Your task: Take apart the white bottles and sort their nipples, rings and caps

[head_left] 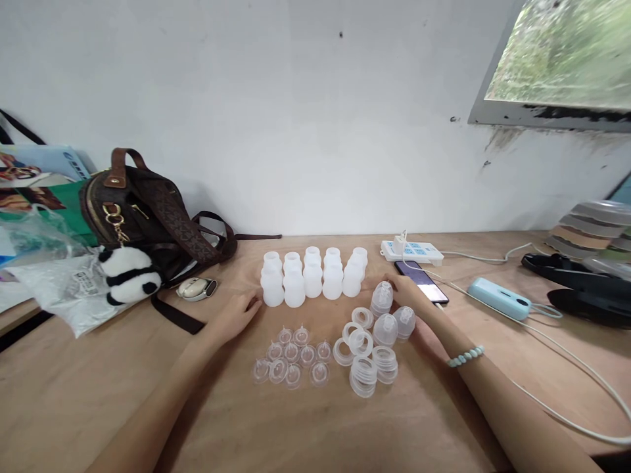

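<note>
My left hand (241,313) rests on the table, fingers loosely apart and holding nothing, just left of two rows of white baby bottles (294,290) standing upright without tops. My right hand (407,289) lies behind and beside several clear dome caps (385,330). Its fingers are stretched out and partly hidden by the caps; whether they touch them I cannot tell. In front of the caps lie translucent screw rings (363,377), some stacked and some loose. Several clear silicone nipples (292,353) sit in a cluster at the middle of the table, between my forearms.
Behind my right hand are a phone (424,281) and a white power strip (424,252) with cables. A blue power bank (499,299) sits farther right. On the left are a brown backpack (142,210), a panda plush (129,276) and a computer mouse (195,289).
</note>
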`<state>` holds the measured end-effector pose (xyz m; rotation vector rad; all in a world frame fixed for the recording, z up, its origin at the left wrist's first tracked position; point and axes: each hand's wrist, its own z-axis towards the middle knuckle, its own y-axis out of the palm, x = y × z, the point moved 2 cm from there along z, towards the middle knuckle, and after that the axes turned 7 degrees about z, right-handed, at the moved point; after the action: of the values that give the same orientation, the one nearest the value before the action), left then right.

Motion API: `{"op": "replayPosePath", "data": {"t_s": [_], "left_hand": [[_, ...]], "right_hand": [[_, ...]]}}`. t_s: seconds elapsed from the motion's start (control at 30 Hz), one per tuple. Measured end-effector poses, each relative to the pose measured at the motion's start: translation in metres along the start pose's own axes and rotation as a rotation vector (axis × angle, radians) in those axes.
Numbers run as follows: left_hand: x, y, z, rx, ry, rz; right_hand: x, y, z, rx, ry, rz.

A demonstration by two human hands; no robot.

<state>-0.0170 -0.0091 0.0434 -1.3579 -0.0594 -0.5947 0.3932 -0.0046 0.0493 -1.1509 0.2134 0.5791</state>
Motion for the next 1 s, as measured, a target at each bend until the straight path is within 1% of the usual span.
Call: {"op": "replayPosePath", "data": {"t_s": [0.07,0.13,0.2,0.27,0.3,0.37,0.43,0.5,0.6,0.73,0.87,1.0], "left_hand": [[0.002,-0.009,-0.002,-0.028,-0.002,0.006],[0.007,-0.015,-0.004,-0.068,0.014,-0.007],[0.013,-0.016,-0.008,-0.127,0.041,-0.040],[0.022,-0.014,-0.012,-0.197,0.065,-0.077],[0.027,-0.013,-0.014,-0.234,0.073,-0.099],[0.036,-0.010,-0.018,-0.308,0.074,-0.171],[0.044,-0.008,-0.020,-0.370,0.066,-0.273],[0.050,-0.005,-0.021,-0.416,0.069,-0.365],[0.053,-0.001,-0.019,-0.438,0.098,-0.388],[0.054,0.001,-0.017,-0.451,0.110,-0.375],[0.056,-0.004,-0.017,-0.428,0.114,-0.373],[0.055,-0.011,-0.017,-0.418,0.123,-0.385]], "right_hand": [[0.004,-0.015,0.003,0.060,0.045,-0.004],[0.000,-0.034,0.003,0.134,0.051,0.002],[-0.016,-0.050,0.000,0.166,0.006,0.020],[-0.043,-0.059,-0.008,0.156,-0.062,0.044],[-0.059,-0.059,-0.014,0.106,-0.140,0.071],[-0.092,-0.051,-0.029,-0.096,-0.267,0.079],[-0.118,-0.037,-0.042,-0.319,-0.355,-0.051],[-0.133,-0.025,-0.050,-0.410,-0.388,-0.160],[-0.139,-0.015,-0.052,-0.454,-0.420,-0.254],[-0.135,-0.013,-0.050,-0.507,-0.421,-0.294],[-0.137,-0.011,-0.050,-0.574,-0.396,-0.289],[-0.139,-0.013,-0.051,-0.570,-0.388,-0.269]]}}
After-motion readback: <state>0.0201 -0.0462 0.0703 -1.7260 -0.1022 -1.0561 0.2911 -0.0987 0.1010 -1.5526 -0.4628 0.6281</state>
